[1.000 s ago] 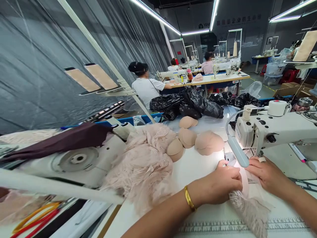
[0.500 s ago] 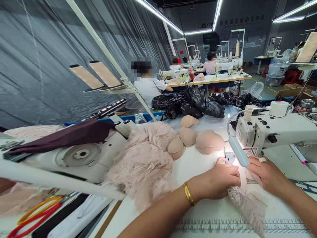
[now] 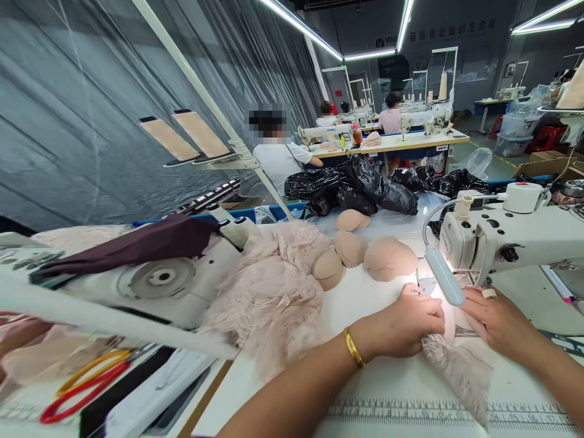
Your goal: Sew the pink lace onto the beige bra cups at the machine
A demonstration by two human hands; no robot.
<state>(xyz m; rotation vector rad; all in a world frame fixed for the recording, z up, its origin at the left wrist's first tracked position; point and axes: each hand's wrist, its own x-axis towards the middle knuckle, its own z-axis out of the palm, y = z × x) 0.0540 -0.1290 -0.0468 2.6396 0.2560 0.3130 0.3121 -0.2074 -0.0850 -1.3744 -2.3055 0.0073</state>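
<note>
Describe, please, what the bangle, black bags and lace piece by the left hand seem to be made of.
Bangle: probably metal, polished gold-coloured, given its bright shine. Black bags: likely thin, glossy plastic, given crinkled highlights. Lace piece: sheer, matte textile with openwork; fibre unclear.

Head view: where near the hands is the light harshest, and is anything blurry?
Head view: glare washes out part of the pale cloth between the left hand and right hand, beside the lamp; head view: the white bar at lower left looks smeared; head view: coarse squares hide the white-shirted person's head.
</note>
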